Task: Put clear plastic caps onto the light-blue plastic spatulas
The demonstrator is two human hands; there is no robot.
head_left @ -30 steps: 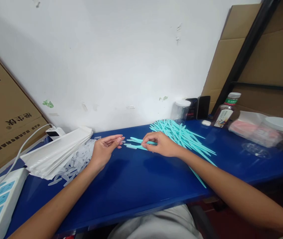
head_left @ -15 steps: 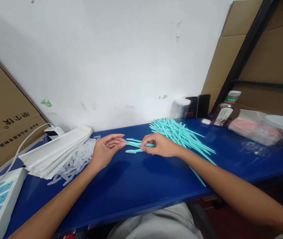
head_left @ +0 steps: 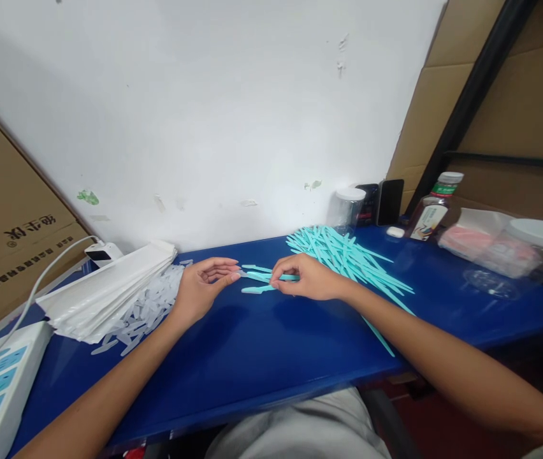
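My right hand (head_left: 303, 276) pinches a turquoise eyebrow razor (head_left: 258, 276) by its handle, its head pointing left. Thumb and fingertips of my left hand (head_left: 203, 285) are closed on a small translucent blade cover (head_left: 242, 273) at that razor's head; how far the cover sits over the blade I cannot tell. Two more turquoise razors lie on the table at either side of the held one, partly hidden by my right hand. Behind my right wrist spreads a heap of turquoise razors (head_left: 336, 252). Left of my left hand lies a pile of translucent blade covers (head_left: 150, 306).
White plastic sleeves (head_left: 104, 296) lie stacked beside the covers on the blue table (head_left: 233, 363). A power strip (head_left: 1, 386) and a cabled white device (head_left: 103, 253) are at left. Toward the back right stand a lidded jar (head_left: 348, 210), phones (head_left: 390, 203) and a bottle (head_left: 431, 207).
Hardly anything differs. My left fingertips have shifted very slightly left, and a little more of the razor's head shows; my right hand keeps its grip on the razor.
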